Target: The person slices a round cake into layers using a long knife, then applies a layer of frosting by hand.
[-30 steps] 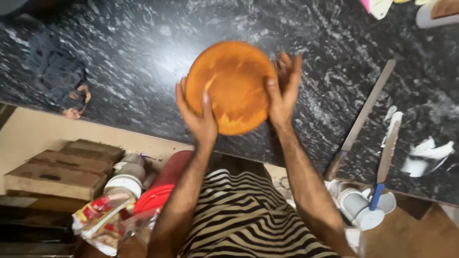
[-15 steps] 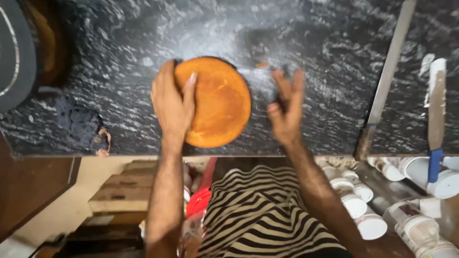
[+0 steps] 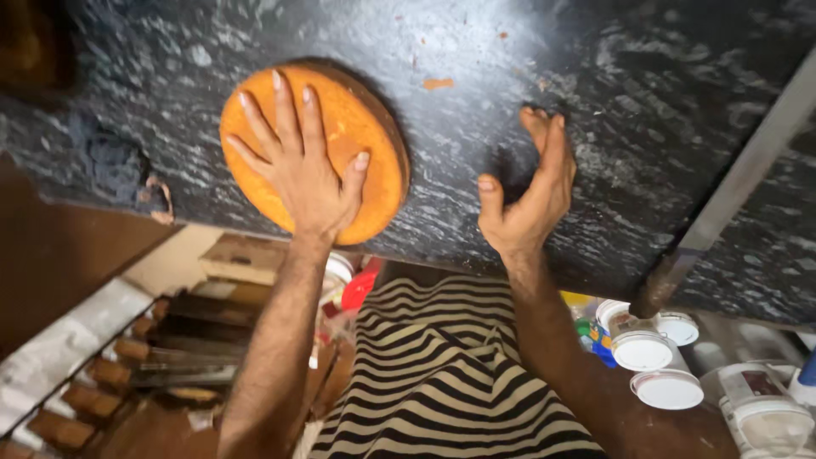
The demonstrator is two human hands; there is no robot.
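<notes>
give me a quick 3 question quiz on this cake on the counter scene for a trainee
1. True or false: the left hand lies flat, fingers spread, on the round orange cake.
2. The right hand is: A) gripping the cake, B) open on the dark stone counter beside the cake, C) holding a white-lidded jar.
3. What lies scattered on the counter above the right hand?

Key: 1 true; 2 B; 3 small orange crumbs.
</notes>
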